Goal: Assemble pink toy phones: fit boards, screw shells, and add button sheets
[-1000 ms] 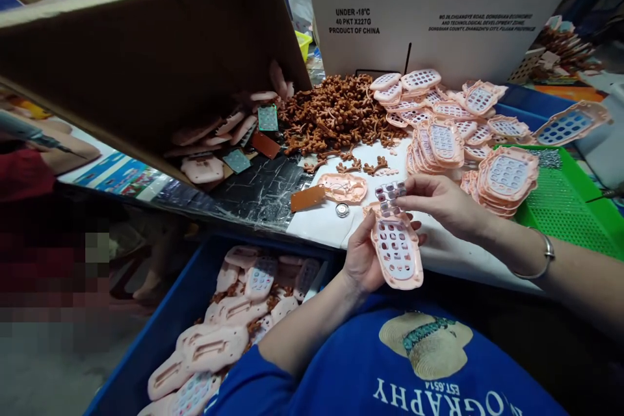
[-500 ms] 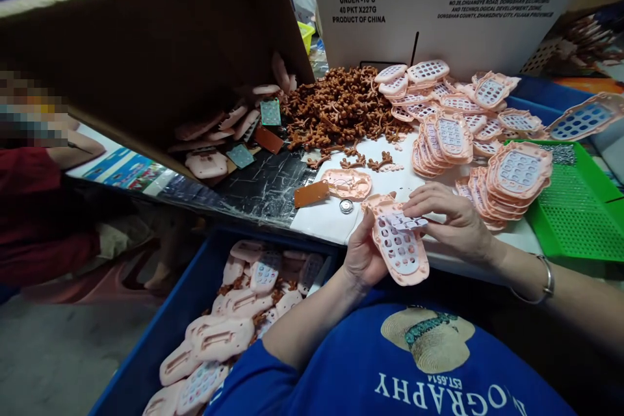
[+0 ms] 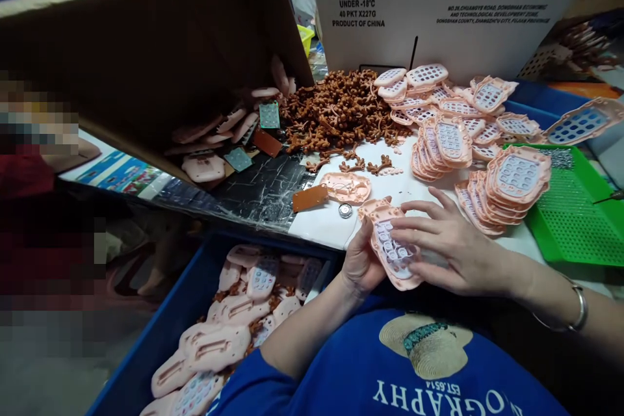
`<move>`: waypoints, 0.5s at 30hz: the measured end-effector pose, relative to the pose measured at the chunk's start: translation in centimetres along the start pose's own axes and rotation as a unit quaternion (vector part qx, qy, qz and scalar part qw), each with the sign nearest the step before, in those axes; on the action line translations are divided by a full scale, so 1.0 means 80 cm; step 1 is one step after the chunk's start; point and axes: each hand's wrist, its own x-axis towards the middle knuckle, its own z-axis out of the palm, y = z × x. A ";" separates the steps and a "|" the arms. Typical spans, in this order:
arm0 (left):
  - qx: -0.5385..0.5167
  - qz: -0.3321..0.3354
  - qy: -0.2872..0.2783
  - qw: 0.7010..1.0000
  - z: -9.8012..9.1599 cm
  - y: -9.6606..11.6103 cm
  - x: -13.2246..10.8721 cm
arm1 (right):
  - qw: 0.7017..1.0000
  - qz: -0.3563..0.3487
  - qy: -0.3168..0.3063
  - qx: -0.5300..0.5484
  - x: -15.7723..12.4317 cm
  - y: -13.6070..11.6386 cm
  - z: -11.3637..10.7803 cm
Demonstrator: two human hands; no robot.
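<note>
My left hand (image 3: 361,265) grips the side of a pink plastic toy phone shell (image 3: 402,282), its inside facing up. A whitish rubber keypad (image 3: 386,239) lies within the shell. Spread over it, my right hand (image 3: 461,250) touches the keypad and the shell's right side with its fingertips; the fingers are apart and partly cover the keypad. Just beyond, on the white sheet, are another pink shell half (image 3: 348,188) with thin wires, a brown circuit board (image 3: 310,197) and a small round speaker (image 3: 345,210).
Stacked pink shells (image 3: 519,172) and a green tray (image 3: 565,234) stand at right. Brown plastic pieces (image 3: 341,110) are heaped behind. A cardboard box (image 3: 146,45) lies open at left. Below, a blue bin (image 3: 141,338) holds assembled shells. Another person's arm (image 3: 80,153) is at far left.
The keypad, held above the shell by my right hand earlier, now lies in it. My right hand has opened its fingers and spread them over the shell.
</note>
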 end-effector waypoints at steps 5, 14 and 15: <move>0.034 -0.008 -0.020 0.999 -0.004 -0.001 0.002 | 0.991 -0.036 0.062 -0.112 -0.005 -0.005 0.024; 0.042 -0.003 -0.029 0.999 0.007 0.007 0.011 | 0.995 -0.008 0.056 -0.085 0.004 -0.002 0.014; 0.034 -0.006 -0.024 0.999 0.009 0.008 0.014 | 0.996 -0.015 0.047 -0.078 0.008 -0.001 0.008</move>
